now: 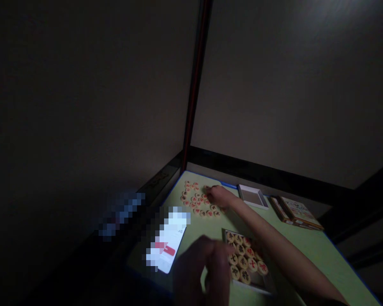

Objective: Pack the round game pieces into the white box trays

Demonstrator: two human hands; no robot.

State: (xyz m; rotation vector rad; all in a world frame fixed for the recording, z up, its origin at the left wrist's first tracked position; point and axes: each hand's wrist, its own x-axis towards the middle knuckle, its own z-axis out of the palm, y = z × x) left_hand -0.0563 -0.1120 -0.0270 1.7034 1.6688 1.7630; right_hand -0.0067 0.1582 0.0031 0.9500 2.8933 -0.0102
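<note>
My right hand (218,195) reaches far across the green table (315,250) and rests on a loose spread of round wooden chess pieces (196,202) with red and black marks; its fingers are curled down among them, and what they hold is hidden. My left hand (202,270) hovers close to the camera in shadow, fingers loosely bent, beside a shallow tray (258,287) filled with several of the same pieces (245,257). Nothing shows in the left hand.
A lit phone (169,244) lies at the table's left edge. An empty white box lid (252,196) sits at the far side, a flat colourful box (298,212) to its right. Dim walls and a dark corner post (194,85) stand behind.
</note>
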